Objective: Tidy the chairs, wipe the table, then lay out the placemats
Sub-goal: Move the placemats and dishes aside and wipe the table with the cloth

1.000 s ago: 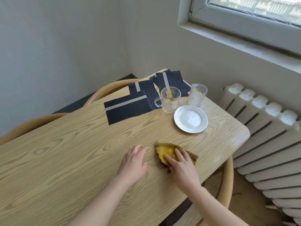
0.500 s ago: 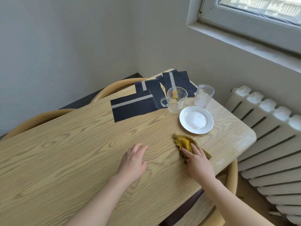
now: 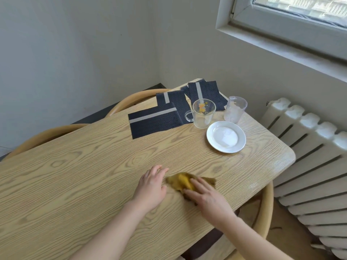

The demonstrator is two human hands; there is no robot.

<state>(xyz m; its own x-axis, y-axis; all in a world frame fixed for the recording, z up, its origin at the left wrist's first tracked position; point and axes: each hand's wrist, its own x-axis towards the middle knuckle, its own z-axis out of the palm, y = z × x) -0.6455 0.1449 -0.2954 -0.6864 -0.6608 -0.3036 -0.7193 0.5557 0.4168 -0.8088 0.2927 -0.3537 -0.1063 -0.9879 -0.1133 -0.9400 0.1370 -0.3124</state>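
A crumpled yellow-brown cloth (image 3: 180,182) lies on the light wooden table (image 3: 78,166) near its front right edge. My right hand (image 3: 206,197) presses flat on the cloth with straight fingers. My left hand (image 3: 151,186) rests flat on the bare wood just left of the cloth, almost touching it. Several dark blue placemats (image 3: 155,121) with grey stripes lie overlapped at the table's far corner. Curved wooden chair backs show at the far side (image 3: 131,99) and under the table's right end (image 3: 267,209).
A glass mug (image 3: 203,113), a clear plastic cup (image 3: 234,111) and a white saucer (image 3: 226,136) stand near the placemats at the right end. A white radiator (image 3: 309,166) lines the wall to the right, under a window.
My right hand has swept the cloth back to the left, from near the saucer and the table's right edge to beside my left hand. The left hand has stayed put.
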